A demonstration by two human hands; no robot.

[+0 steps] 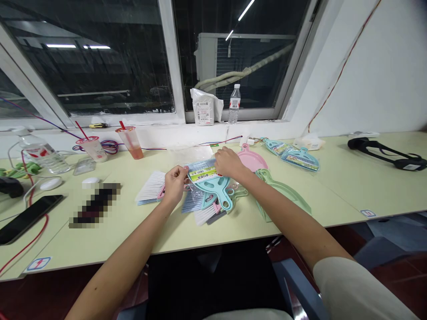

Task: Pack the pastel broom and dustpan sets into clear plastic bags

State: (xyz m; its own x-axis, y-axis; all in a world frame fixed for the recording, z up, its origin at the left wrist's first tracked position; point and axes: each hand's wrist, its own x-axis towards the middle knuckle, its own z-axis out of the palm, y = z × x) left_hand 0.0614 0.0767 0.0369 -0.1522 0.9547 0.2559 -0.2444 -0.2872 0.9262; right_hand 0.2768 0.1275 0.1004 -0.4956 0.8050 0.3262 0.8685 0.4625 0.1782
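Observation:
A light-blue mini dustpan set (218, 183) in clear plastic with a yellow-green label is held between my two hands, its handle pointing down toward me. My left hand (175, 180) is closed on the left edge of the pack. My right hand (227, 163) is closed at its upper right; the fingertips are partly hidden. Beneath and beside the pack lie small brushes: a white-bristled brush (151, 187) on the left, a blue brush (192, 201) and another white-bristled brush (204, 214). A pink dustpan (255, 158) and a green dustpan (290, 193) rest right of the pack, partly behind my right arm.
Packaged blue dustpan sets (300, 160) lie at the back right, near a black headset-like device (387, 153). Drink cups (133, 144), a water bottle (43, 153) and a phone (30, 218) are on the left. Another bottle (234, 104) stands on the window sill.

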